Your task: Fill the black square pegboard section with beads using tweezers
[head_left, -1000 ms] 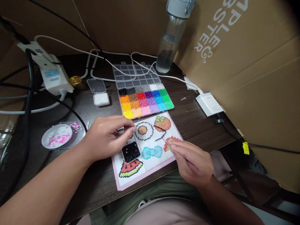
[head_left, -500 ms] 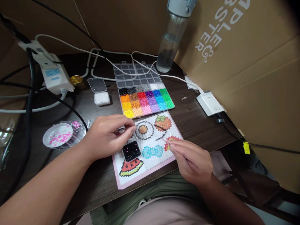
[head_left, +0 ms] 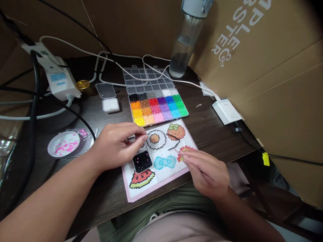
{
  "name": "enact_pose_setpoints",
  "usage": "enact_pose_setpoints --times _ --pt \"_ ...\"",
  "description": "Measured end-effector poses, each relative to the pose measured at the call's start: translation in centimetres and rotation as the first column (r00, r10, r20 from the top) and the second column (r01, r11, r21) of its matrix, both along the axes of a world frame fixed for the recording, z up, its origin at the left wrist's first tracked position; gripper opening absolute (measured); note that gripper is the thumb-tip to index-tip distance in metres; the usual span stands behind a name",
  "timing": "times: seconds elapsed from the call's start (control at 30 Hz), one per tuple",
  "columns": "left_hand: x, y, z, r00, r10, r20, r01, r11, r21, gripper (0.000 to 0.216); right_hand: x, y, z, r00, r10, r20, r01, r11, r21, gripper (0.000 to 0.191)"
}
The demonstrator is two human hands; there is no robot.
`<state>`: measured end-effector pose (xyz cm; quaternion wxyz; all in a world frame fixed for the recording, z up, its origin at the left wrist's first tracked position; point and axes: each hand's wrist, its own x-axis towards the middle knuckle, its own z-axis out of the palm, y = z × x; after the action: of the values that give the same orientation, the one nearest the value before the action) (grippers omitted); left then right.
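My left hand (head_left: 116, 144) rests on the left part of a bead pattern sheet (head_left: 161, 154), its fingers pinched together on something small I cannot make out. Just below it sits a small square tray of black beads (head_left: 142, 160). My right hand (head_left: 207, 171) hovers over the sheet's right edge, fingers pinched on a thin tool whose tip is near the red and yellow picture (head_left: 185, 150). The sheet shows a fried egg, a persimmon, a blue bow and a watermelon slice.
A sorted box of coloured beads (head_left: 157, 107) lies behind the sheet with its clear lid open. A small white bead box (head_left: 110, 105), a dish of pink beads (head_left: 63, 144), a power strip (head_left: 57, 79), cables, a water bottle (head_left: 184, 43), a white charger (head_left: 227, 112) and cardboard walls surround the desk.
Both hands stay nearly in place; the view has shifted slightly, so everything sits a little higher and to the right in the picture.
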<state>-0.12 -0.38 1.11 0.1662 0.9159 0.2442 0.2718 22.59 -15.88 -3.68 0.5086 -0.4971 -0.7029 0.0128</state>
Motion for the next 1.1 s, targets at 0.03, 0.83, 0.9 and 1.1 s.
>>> enact_pose_setpoints --times 0.03,0.83,0.9,1.1 --pt "0.0 0.01 -0.02 1.0 0.001 -0.001 -0.001 1.0 0.001 0.014 0.0 0.03 -0.01 1.0 0.004 -0.001 -0.004 1.0 0.001 0.031" --pt "0.02 -0.06 0.01 1.0 0.005 -0.009 -0.005 1.0 0.0 0.015 0.2 -0.11 -0.25 0.999 0.039 0.024 -0.038 0.999 -0.026 0.03" --pt "0.08 -0.06 0.0 1.0 0.007 -0.007 -0.007 1.0 -0.004 0.015 0.21 -0.12 -0.24 0.999 0.037 0.026 -0.036 0.999 -0.025 0.028" --pt "0.04 -0.06 -0.04 1.0 0.015 -0.008 -0.015 1.0 0.003 0.016 0.17 0.05 0.09 0.998 0.064 0.017 -0.064 0.998 -0.026 0.026"
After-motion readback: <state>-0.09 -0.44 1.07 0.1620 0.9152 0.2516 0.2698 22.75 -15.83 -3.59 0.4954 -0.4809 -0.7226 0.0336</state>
